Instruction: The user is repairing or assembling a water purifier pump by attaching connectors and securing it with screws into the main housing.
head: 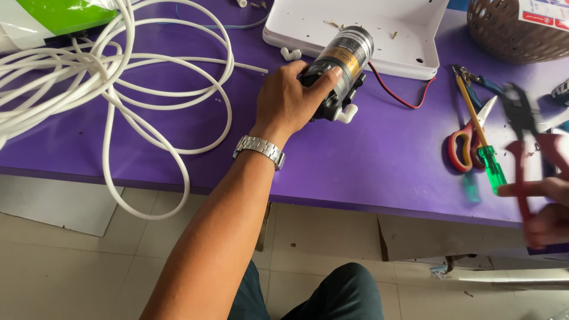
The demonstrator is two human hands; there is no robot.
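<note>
pump point(344, 65) wrapped by left fingers point(323, 80)

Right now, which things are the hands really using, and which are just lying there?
In use:
left hand grips the small pump
right hand holds red-handled pliers

Lying about:
white tubing
scissors
green screwdriver
white tray
brown basket

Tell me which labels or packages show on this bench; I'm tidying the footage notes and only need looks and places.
Pump label: wrapped round the cylindrical pump gripped by the left hand; black and amber bands.
Green and white package: top left corner, behind the white tubing; glossy, partly cut off.
Red and white label: on something in the brown basket, top right; rectangular.
No screens or signs visible.
</note>
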